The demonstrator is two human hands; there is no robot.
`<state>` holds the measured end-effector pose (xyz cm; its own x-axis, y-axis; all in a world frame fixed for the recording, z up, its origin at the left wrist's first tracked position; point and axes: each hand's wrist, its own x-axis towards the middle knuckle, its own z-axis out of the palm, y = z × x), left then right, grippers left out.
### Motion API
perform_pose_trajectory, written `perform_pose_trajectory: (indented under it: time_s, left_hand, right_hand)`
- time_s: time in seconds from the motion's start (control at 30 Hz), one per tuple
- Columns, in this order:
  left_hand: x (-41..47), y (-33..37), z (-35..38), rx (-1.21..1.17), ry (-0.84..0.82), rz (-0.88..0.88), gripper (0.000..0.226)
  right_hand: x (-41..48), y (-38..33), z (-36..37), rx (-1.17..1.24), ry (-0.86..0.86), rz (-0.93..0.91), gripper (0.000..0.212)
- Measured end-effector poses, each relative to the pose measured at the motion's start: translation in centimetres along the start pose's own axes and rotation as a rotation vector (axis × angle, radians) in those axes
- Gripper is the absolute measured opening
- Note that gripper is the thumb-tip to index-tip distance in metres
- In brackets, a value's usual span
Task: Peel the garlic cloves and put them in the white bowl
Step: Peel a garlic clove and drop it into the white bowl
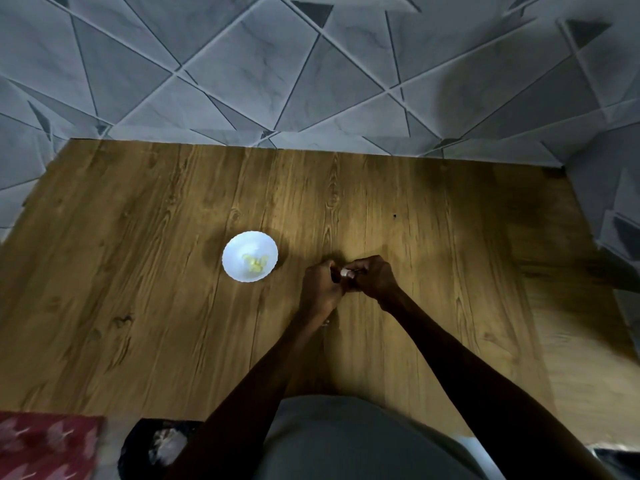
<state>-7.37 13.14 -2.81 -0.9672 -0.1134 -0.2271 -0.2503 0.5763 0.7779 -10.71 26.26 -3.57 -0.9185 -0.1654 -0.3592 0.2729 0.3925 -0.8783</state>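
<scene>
A small pale garlic clove (345, 273) sits between the two hands over the brown wood-grain table (138, 271). The round white scalloped bowl (232, 252), holding a few yellowish peeled cloves (255, 264), stands near them on the left. Fingers hide most of the clove, and its skin is hard to make out. The left hand (320, 284) and right hand (372, 277) meet with fingers curled, both pinching the clove.

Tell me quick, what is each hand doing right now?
Left hand: closed, gripping the small whitish garlic clove.
Right hand: closed, pinching the same clove.
</scene>
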Motion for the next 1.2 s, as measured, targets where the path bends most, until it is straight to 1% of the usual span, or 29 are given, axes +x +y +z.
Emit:
perform_pose_trajectory:
  time_s: [0.13,0.2,0.37,0.47,0.63,0.77,0.83,0.87,0.93,1.0,1.03,1.1,1.17,1.2]
  left_hand:
    - [0.2,-0.1,0.7,0.039,-0.022,-0.034,0.048]
    - [0.2,-0.2,1.0,0.066,-0.006,-0.020,0.050]
    - [0.1,-0.3,0.8,-0.004,-0.029,0.057,0.023]
    - [0.1,-0.5,0.4,-0.066,-0.052,0.055,0.015]
    - [0.4,-0.1,-0.3,-0.138,-0.035,-0.068,0.006]
    - [0.7,-0.3,-0.7,-0.156,0.010,-0.198,0.013]
    - [0.6,-0.5,-1.1,-0.146,0.014,-0.219,0.013]
    - [0.5,-0.7,-1.3,-0.153,0.016,-0.225,0.015]
    - [0.1,-1.4,-1.8,-0.198,0.012,-0.227,0.017]
    - [-0.4,-2.0,-2.3,-0.280,-0.007,-0.245,0.018]
    - [-0.6,-2.2,-2.6,-0.332,-0.013,-0.261,0.018]
    - [-1.0,-2.5,-3.1,-0.469,-0.018,-0.309,0.019]
    - [-1.5,-2.2,-3.6,-0.676,-0.046,-0.370,0.021]
    - [-1.8,-2.2,-3.8,-0.773,-0.061,-0.400,0.021]
  right_hand:
    - [0.1,-0.3,0.3,-0.042,0.005,0.024,0.012]
    - [0.1,-0.3,0.3,-0.066,0.001,0.019,0.012]
    - [0.0,-0.3,0.5,-0.124,-0.007,0.022,0.012]
    - [-0.1,-0.4,0.6,-0.174,-0.005,-0.006,0.010]
    - [0.1,-0.6,0.6,-0.405,-0.013,-0.151,0.012]
    - [-0.1,-0.7,0.8,-0.514,0.026,-0.253,0.019]
    - [-0.3,-0.5,1.0,-0.620,0.072,-0.245,0.008]
    - [-0.4,-0.3,1.1,-0.687,0.086,-0.238,0.009]
    - [-0.6,0.0,1.3,-0.821,0.069,-0.242,0.029]
    - [-1.0,-0.1,1.2,-0.890,0.097,-0.275,0.037]
    - [-1.4,-0.3,1.0,-0.864,0.141,-0.302,0.037]
    - [-2.3,-0.8,0.7,-0.721,0.199,-0.375,0.029]
    - [-3.4,-0.9,0.6,-0.478,0.125,-0.460,0.019]
    - [-4.1,-0.9,0.7,-0.339,0.071,-0.448,0.018]
